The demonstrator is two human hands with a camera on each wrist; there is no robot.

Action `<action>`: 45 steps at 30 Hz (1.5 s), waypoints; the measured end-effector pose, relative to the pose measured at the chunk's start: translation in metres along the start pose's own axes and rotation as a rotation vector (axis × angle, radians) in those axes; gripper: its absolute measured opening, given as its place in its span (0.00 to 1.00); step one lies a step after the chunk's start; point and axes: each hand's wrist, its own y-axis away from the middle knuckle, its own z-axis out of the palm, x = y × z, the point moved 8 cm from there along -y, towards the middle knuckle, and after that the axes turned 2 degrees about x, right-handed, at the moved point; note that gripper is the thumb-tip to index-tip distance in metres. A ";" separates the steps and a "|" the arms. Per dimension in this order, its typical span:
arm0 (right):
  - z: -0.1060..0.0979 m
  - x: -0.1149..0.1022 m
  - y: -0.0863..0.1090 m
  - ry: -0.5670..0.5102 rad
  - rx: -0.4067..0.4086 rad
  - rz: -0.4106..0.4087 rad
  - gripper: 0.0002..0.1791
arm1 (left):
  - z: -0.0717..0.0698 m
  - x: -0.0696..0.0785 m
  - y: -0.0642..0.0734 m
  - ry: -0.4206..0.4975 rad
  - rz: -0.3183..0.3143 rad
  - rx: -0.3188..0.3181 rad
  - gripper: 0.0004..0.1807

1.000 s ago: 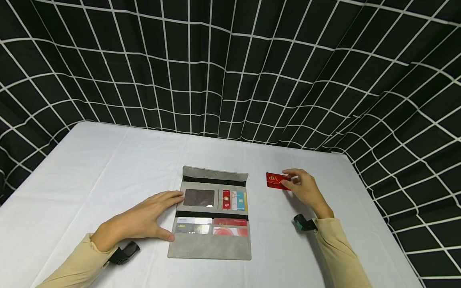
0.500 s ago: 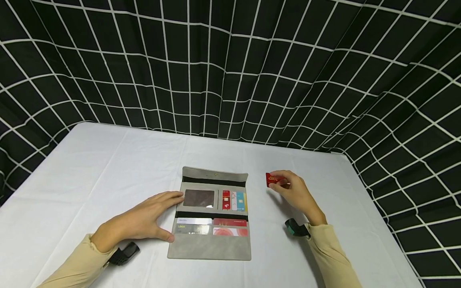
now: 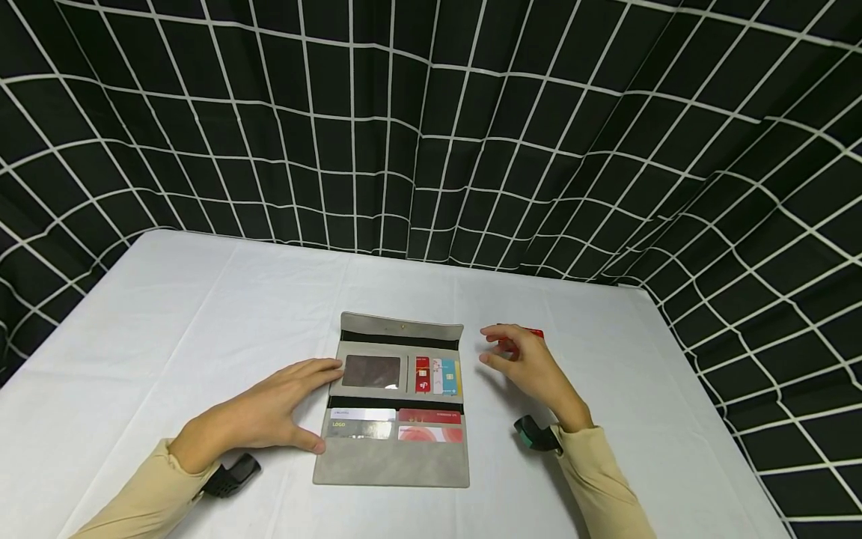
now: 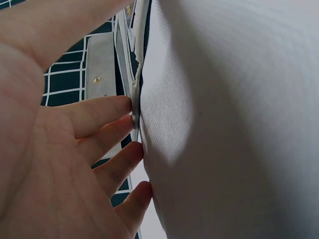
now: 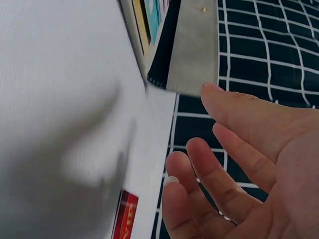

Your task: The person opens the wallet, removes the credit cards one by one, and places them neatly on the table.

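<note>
An unfolded grey wallet point(image 3: 392, 463) lies on the white table, several cards tucked in its slots and a dark window pocket point(image 3: 372, 372) at its upper left. My left hand point(image 3: 266, 408) rests at the wallet's left edge, fingers extended and thumb spread, fingertips touching that edge in the left wrist view. A red VIP card point(image 5: 124, 216) lies flat on the cloth right of the wallet; in the head view my right hand point(image 3: 532, 368) covers most of it. Nothing sits between the right fingers, which hover loosely bent above the table, pointing towards the wallet.
White cloth point(image 3: 222, 314) covers the table. A black curtain with white grid lines point(image 3: 377, 135) stands behind and on both sides. A dark wrist camera point(image 3: 536, 434) hangs under the right wrist, another camera point(image 3: 232, 475) under the left.
My right hand has let go of the red VIP card and moved left past it towards the wallet. The card has stayed in place, and the left hand and wallet have not moved.
</note>
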 end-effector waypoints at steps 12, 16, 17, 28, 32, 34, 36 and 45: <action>0.020 -0.015 0.004 0.011 -0.056 -0.019 0.24 | 0.000 0.000 0.000 0.007 0.003 -0.003 0.56; 0.026 -0.018 0.006 -0.006 -0.081 -0.026 0.24 | 0.001 0.000 0.000 0.005 0.003 -0.004 0.55; 0.027 -0.019 0.006 -0.007 -0.089 -0.029 0.24 | 0.001 0.000 -0.001 0.004 0.002 -0.004 0.55; 0.044 -0.022 0.010 0.007 -0.189 -0.032 0.28 | 0.002 -0.002 -0.001 0.010 0.000 -0.006 0.56; 0.047 -0.022 0.011 0.011 -0.202 -0.032 0.29 | 0.001 -0.001 -0.001 0.009 0.002 -0.006 0.56; 0.048 -0.023 0.011 0.015 -0.205 -0.035 0.30 | 0.001 -0.001 -0.001 0.008 0.002 -0.005 0.56; 0.049 -0.025 0.012 0.019 -0.209 -0.041 0.30 | 0.001 -0.001 -0.001 0.006 0.001 -0.005 0.56; 0.051 -0.032 0.013 0.096 -0.234 -0.109 0.28 | 0.001 -0.001 -0.001 -0.001 0.002 0.000 0.56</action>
